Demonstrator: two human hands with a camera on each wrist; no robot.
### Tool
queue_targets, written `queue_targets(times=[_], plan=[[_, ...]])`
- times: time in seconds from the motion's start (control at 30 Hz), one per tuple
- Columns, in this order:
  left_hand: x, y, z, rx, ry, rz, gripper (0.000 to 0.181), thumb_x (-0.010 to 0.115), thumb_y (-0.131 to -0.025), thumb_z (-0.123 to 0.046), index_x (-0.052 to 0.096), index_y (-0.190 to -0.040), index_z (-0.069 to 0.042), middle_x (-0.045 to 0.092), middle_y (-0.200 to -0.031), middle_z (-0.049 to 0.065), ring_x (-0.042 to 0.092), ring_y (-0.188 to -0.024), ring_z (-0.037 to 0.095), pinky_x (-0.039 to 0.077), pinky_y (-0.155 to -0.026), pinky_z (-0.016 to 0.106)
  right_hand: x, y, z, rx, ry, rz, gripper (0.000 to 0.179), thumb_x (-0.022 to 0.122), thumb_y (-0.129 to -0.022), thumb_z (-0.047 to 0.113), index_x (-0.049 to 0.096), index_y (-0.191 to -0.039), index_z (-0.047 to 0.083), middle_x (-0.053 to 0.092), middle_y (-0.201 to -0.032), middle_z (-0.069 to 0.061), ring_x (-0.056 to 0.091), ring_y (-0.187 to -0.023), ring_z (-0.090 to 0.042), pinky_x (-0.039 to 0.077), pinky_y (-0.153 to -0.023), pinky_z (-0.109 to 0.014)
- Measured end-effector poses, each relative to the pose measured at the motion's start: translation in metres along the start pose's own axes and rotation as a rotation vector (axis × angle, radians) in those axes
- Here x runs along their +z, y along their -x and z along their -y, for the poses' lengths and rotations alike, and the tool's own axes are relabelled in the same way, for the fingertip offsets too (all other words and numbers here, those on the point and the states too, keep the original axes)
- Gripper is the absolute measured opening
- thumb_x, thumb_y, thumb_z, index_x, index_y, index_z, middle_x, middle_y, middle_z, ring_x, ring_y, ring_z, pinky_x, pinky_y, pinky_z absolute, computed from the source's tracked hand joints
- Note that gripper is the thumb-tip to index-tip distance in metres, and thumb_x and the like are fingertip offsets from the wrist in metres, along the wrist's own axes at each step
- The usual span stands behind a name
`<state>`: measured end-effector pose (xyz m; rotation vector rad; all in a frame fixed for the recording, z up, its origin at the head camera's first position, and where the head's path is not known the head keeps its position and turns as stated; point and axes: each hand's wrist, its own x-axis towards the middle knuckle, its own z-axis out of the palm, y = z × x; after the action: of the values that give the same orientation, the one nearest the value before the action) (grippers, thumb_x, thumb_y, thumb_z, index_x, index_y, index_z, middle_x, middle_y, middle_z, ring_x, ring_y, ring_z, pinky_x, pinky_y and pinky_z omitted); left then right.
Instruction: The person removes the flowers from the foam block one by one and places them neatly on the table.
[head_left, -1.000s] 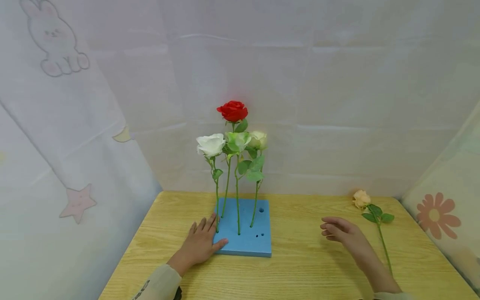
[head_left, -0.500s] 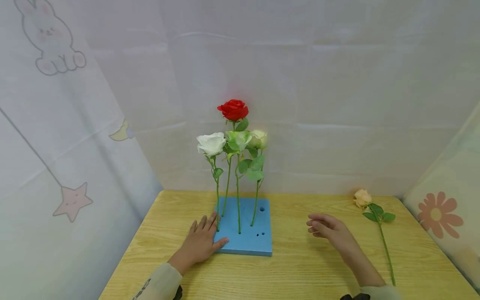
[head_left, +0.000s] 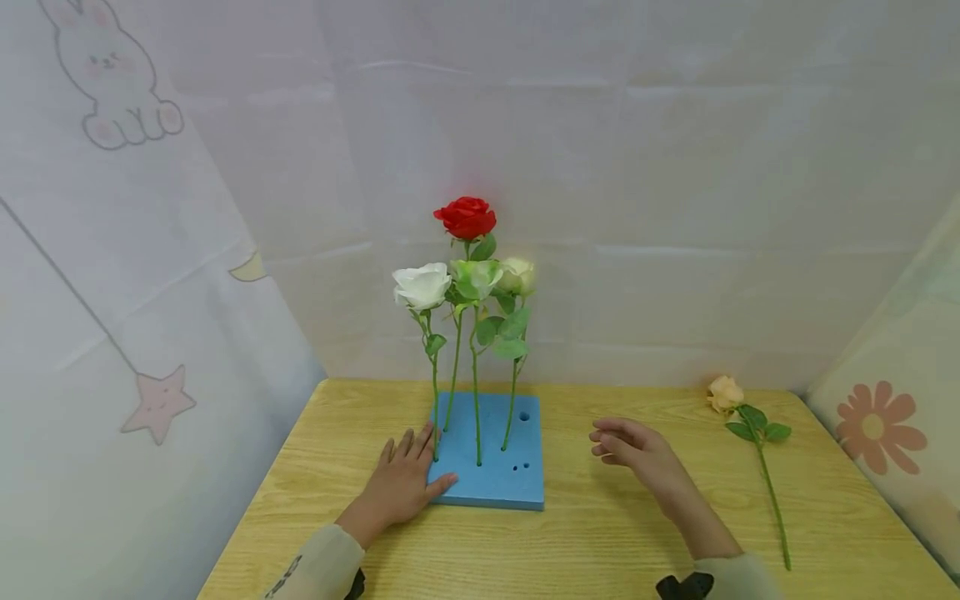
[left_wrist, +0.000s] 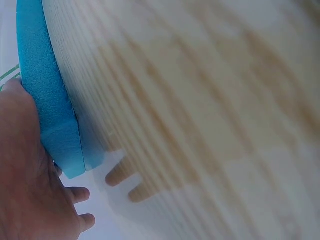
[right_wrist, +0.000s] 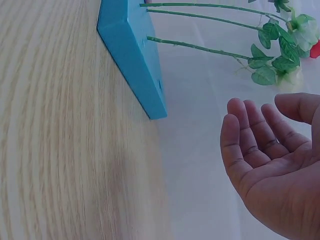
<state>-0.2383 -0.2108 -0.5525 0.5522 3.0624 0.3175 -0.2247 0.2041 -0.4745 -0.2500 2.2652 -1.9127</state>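
A blue foam block (head_left: 491,493) lies on the table with several artificial roses upright in its holes: a red rose (head_left: 467,218) at the back, a white rose (head_left: 422,287) at left, a green-tinged rose (head_left: 477,281) in the middle and a cream rose (head_left: 517,275) at right. My left hand (head_left: 397,482) rests spread against the block's left edge, its thumb on the top face. Right of the block, my right hand (head_left: 637,457) hovers over the table, fingers loosely bent, palm bare in the right wrist view. A peach rose (head_left: 725,394) lies at far right.
The wooden table (head_left: 585,533) meets a pale cloth backdrop (head_left: 675,208) behind and at both sides. Bare holes (head_left: 524,417) show in the block's right part. Tall stems rise close to my left fingers.
My right hand has moved left, away from the peach rose and nearer the block. The left hand, the block and the standing roses stay in place.
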Motion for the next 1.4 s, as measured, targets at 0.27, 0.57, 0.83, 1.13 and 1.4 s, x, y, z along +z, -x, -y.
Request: queue_targets(times=[0.27, 0.57, 0.83, 1.13, 1.4], plan=[[-0.001, 0.001, 0.000, 0.002, 0.014, -0.012, 0.094, 0.031, -0.097, -0.076, 0.028, -0.161, -0.007, 0.014, -0.170, 0.007, 0.021, -0.152, 0.043, 0.017, -0.117, 0.067, 0.012, -0.007, 0.003, -0.020, 0.008, 0.022, 0.045, 0.062, -0.103, 0.030, 0.058, -0.139, 0.003, 0.063, -0.132, -0.021, 0.069, -0.108, -0.025, 0.054, -0.096, -0.043], [-0.005, 0.002, -0.004, 0.002, 0.014, -0.006, 0.092, 0.035, -0.098, -0.073, 0.031, -0.160, -0.005, 0.017, -0.169, 0.011, 0.022, -0.151, 0.044, 0.018, -0.117, 0.068, 0.022, -0.012, 0.007, -0.022, 0.016, 0.033, 0.043, 0.063, -0.103, 0.028, 0.058, -0.137, 0.002, 0.066, -0.128, -0.016, 0.068, -0.109, -0.027, 0.056, -0.093, -0.033], [-0.006, 0.002, -0.005, -0.014, 0.004, 0.017, 0.094, 0.031, -0.097, -0.076, 0.028, -0.161, -0.007, 0.014, -0.170, 0.009, 0.020, -0.152, 0.042, 0.016, -0.118, 0.066, 0.031, -0.018, 0.008, -0.033, 0.004, 0.042, 0.043, 0.063, -0.102, 0.028, 0.059, -0.137, 0.002, 0.064, -0.130, -0.020, 0.069, -0.108, -0.025, 0.056, -0.093, -0.033], [0.000, 0.002, -0.001, -0.014, 0.002, 0.009, 0.094, 0.030, -0.097, -0.078, 0.024, -0.162, -0.010, 0.011, -0.170, 0.005, 0.018, -0.153, 0.041, 0.016, -0.119, 0.065, 0.042, -0.022, 0.014, -0.042, -0.022, 0.053, 0.042, 0.063, -0.102, 0.027, 0.059, -0.137, 0.003, 0.065, -0.128, -0.017, 0.068, -0.108, -0.027, 0.056, -0.094, -0.035], [-0.001, 0.002, -0.002, -0.006, 0.010, -0.010, 0.094, 0.031, -0.097, -0.077, 0.025, -0.162, -0.009, 0.013, -0.170, 0.007, 0.020, -0.153, 0.042, 0.017, -0.118, 0.066, 0.052, -0.031, 0.015, -0.048, -0.046, 0.053, 0.043, 0.065, -0.101, 0.027, 0.059, -0.137, 0.004, 0.065, -0.128, -0.017, 0.068, -0.108, -0.027, 0.056, -0.094, -0.036]])
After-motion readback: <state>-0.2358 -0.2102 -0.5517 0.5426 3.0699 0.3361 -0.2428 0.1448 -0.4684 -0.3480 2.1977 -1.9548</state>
